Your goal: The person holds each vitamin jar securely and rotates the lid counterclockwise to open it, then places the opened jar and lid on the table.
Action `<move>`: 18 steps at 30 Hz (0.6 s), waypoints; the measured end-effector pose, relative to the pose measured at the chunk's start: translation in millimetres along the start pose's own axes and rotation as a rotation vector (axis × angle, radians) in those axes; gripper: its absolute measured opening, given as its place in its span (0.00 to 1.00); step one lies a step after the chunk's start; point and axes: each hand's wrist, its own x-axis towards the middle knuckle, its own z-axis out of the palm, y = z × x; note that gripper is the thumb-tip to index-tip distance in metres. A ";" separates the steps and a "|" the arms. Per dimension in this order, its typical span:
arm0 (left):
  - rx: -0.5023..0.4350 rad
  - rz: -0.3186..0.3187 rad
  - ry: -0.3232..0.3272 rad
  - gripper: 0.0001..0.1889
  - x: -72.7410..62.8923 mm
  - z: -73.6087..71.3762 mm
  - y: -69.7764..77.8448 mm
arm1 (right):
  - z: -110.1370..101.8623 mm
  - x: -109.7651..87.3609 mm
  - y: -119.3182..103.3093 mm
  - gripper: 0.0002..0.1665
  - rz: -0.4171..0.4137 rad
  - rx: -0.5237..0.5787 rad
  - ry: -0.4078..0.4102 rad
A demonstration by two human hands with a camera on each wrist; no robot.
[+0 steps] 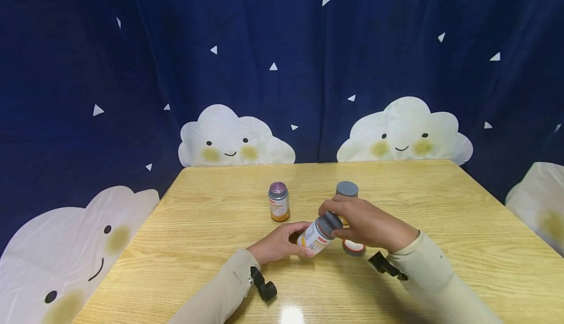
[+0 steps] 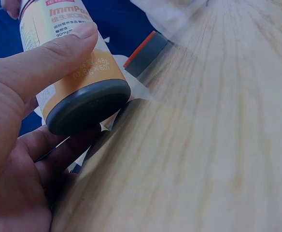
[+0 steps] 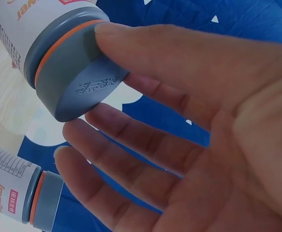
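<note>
A supplement bottle [image 1: 314, 237] with a white and orange label is held tilted above the table. My left hand [image 1: 277, 243] grips its lower body, the thumb lying across the label in the left wrist view. With thumb and fingers, my right hand [image 1: 372, 222] holds the bottle's grey cap [image 3: 78, 72]. That cap sits on the bottle's neck, an orange ring showing at its lower edge. Behind my right hand stands another capped bottle [image 1: 347, 189], partly hidden. A loose grey cap [image 1: 354, 248] lies on the table near my right hand, its white inside facing up.
An uncapped bottle [image 1: 279, 204] with a purple top stands upright beyond my left hand. The wooden table [image 1: 211, 201] extends to a dark blue curtain [image 1: 246, 30] with clouds and triangles. A black wrist mount [image 1: 263, 285] hangs from each sleeve.
</note>
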 end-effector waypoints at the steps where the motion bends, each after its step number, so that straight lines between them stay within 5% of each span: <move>1: -0.003 0.000 0.000 0.30 -0.1 0.0 -0.2 | -0.3 -0.1 0.3 0.22 0.000 0.001 -0.003; 8: 0.043 0.015 0.002 0.31 -0.6 -0.7 0.4 | -0.8 -0.4 1.3 0.22 0.045 0.004 -0.014; 18: 0.022 0.042 -0.022 0.30 0.3 -0.3 -1.4 | 5.7 1.3 -3.2 0.23 0.253 -0.087 0.076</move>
